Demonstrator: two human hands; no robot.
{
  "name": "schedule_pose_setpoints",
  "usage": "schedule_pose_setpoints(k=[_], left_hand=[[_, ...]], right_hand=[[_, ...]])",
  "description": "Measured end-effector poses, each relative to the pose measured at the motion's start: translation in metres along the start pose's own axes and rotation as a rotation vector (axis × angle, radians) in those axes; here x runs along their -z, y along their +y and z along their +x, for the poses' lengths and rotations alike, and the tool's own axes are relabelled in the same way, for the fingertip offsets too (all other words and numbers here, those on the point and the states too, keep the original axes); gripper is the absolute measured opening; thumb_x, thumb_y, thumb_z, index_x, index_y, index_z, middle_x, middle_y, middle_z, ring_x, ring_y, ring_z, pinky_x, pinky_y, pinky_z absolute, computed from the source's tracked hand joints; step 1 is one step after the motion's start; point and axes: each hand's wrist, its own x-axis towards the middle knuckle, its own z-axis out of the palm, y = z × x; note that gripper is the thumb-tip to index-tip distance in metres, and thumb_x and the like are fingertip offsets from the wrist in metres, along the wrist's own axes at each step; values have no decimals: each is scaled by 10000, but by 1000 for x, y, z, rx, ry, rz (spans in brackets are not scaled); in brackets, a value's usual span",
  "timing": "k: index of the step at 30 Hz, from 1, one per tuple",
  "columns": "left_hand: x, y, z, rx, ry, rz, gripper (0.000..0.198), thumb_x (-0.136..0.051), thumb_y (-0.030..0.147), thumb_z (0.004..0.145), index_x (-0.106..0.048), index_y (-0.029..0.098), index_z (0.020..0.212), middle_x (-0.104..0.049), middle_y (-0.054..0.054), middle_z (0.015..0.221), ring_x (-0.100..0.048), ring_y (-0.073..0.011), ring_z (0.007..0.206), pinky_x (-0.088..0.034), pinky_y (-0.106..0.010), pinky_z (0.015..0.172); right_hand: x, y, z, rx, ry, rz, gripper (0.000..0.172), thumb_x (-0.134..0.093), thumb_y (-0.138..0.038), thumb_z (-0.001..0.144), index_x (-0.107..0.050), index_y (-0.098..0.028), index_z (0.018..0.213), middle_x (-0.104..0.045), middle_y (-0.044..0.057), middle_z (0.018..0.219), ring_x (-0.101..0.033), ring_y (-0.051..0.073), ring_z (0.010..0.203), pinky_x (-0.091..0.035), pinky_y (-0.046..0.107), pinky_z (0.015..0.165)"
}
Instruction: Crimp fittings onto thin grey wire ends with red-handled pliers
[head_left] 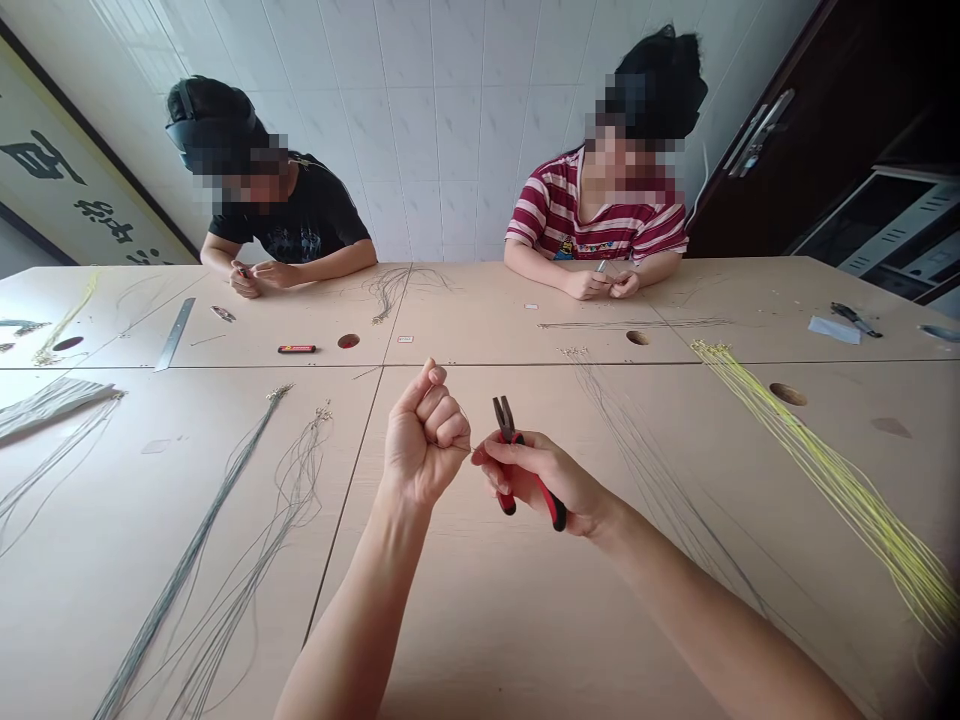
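Tiled wall (450, 150) at back; framed sign (67, 170) cut off, L edge. Pale worktop (465, 630) below; grey bundle (225, 482) cut off at bottom. R hand's (553, 470) grip wrapped round red-handled pliers (508, 425) above worktop ctr, nose pointing away, long axis leaning slightly L. L hand's (427, 440) grip closed on thin strand (469, 450), mostly hidden by fingers.
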Motion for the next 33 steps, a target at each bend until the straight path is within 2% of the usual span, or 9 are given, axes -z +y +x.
schedule_pose_setpoints(k=[4,7,11,14,16,21,25,28,33], left_hand=[[2,-1,1,15,-10,-22,416,-290,193,1017,-509,166,664,-28,93,508,-24,-76,377,-163,-167,294],[1,-1,-2,-4,-44,-22,414,-311,189,1007,-524,152,654,-66,94,506,-71,-63,368,-172,-165,299],[-3,1,-11,-101,-130,137,264,-495,215,928,-578,122,694,-247,82,532,-277,-26,404,-309,-137,382],[-5,6,-18,-200,-185,304,153,-581,268,858,-610,138,784,-408,45,611,-474,-54,530,-448,-168,532],[-4,10,-20,-230,-210,374,117,-604,276,829,-597,163,798,-475,32,663,-536,-72,585,-471,-183,583],[-3,16,-22,-253,-192,565,83,-602,254,822,-574,187,782,-599,31,889,-480,-13,447,-380,-172,446],[-5,11,-24,-303,-153,932,75,-630,233,846,-661,224,914,-653,6,1010,-528,-20,502,-396,-173,468],[-4,5,-25,-271,-185,1167,117,-647,264,847,-705,204,930,-691,-27,948,-574,-57,582,-452,-196,546],[0,-1,-28,-204,-216,1298,80,-651,256,831,-689,188,849,-650,-3,744,-584,-99,622,-467,-234,589]], right_hand=[[-3,-3,-3,23,14,-17,209,-687,-354,801,-604,-169,751,-475,-34,585,-424,104,583,-343,264,555],[-6,-7,-9,129,85,-184,222,-668,-371,812,-584,-182,731,-468,-32,603,-419,107,592,-349,274,575],[-10,-14,-21,348,257,-536,253,-595,-396,865,-550,-195,717,-430,-29,632,-377,108,594,-338,269,565],[-10,-17,-26,504,380,-731,249,-547,-378,901,-524,-204,725,-430,-29,642,-352,105,579,-322,259,535],[-9,-18,-26,601,450,-824,240,-531,-353,913,-509,-205,725,-457,-25,654,-368,106,587,-330,256,542],[-2,-19,-22,722,540,-969,219,-526,-314,918,-498,-209,728,-427,-44,614,-350,100,557,-323,247,527],[0,-18,-21,778,564,-1011,192,-535,-292,918,-503,-211,747,-420,-50,617,-363,97,559,-336,239,535],[1,-17,-22,811,562,-1041,164,-540,-274,918,-510,-212,769,-457,-42,642,-405,99,586,-351,236,551],[2,-15,-20,847,558,-1098,137,-545,-250,915,-506,-219,787,-504,-26,668,-459,115,633,-377,251,591]])
